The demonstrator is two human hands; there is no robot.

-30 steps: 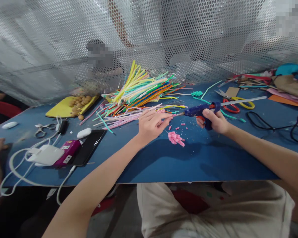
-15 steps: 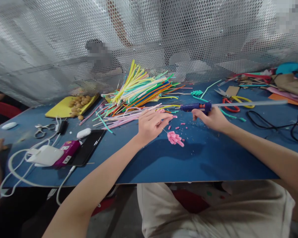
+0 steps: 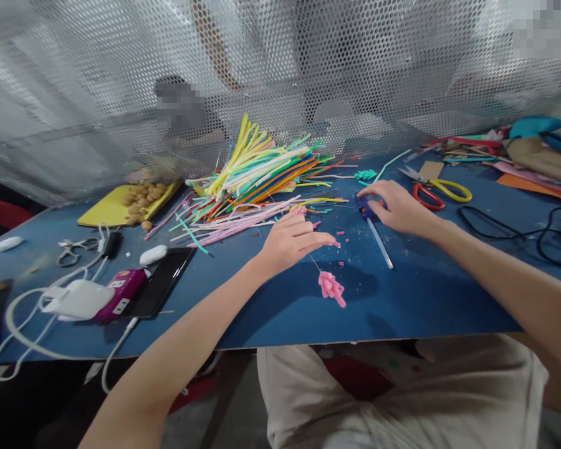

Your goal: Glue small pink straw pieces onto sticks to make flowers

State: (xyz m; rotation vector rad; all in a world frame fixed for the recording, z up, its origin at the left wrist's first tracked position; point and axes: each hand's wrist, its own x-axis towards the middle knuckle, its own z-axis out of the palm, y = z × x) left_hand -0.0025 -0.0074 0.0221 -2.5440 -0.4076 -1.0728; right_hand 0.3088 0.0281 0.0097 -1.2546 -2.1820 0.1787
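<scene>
Near the middle of the table, my left hand (image 3: 287,243) is closed on a thin wire, from which a pink flower-like cluster (image 3: 331,287) hangs. A small pink piece sits at the tip of its extended finger. To the right, my right hand (image 3: 395,207) has its fingers wrapped round a dark blue glue gun (image 3: 364,206). A clear glue stick (image 3: 380,243) sticks out of the gun toward the table's front. Small pink bits lie on the table between the hands.
Behind my hands lies a pile of colourful pipe cleaners (image 3: 266,168). Scissors (image 3: 437,187) and a black cable (image 3: 505,234) are at the right. A phone (image 3: 161,284), white charger (image 3: 81,299) and yellow sheet with nuts (image 3: 105,209) are at the left. Perforated metal stands behind.
The glue gun has turned, its clear stick swinging from pointing right to pointing toward the front. My left hand's finger has stretched out, and the pink cluster hangs lower.
</scene>
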